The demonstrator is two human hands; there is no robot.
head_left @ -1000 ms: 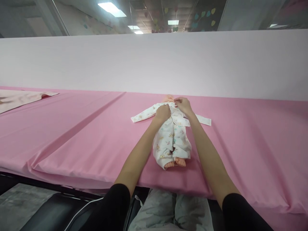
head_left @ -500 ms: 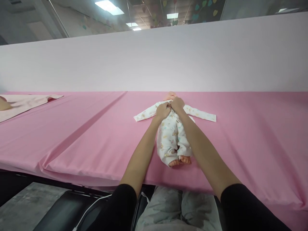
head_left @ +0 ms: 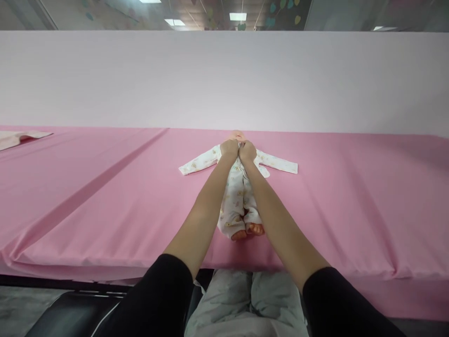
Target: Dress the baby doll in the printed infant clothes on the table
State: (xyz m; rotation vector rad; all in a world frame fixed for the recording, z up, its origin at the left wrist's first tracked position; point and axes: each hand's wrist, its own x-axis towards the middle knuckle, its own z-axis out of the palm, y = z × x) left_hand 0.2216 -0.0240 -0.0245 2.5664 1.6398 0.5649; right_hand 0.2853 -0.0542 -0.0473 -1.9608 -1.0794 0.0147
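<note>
The baby doll lay face-up on the pink-covered bench, its head just beyond the hands and its feet toward the camera wearer. The left hand and right hand were side by side over its upper chest, fingers curled closed on the front of the patterned onesie. Both sleeves extended outward, one past each hand.

Single view from your head, facing forward and down over the pink sheet; your left hand and right hand appear at arm's length, centered.
</note>
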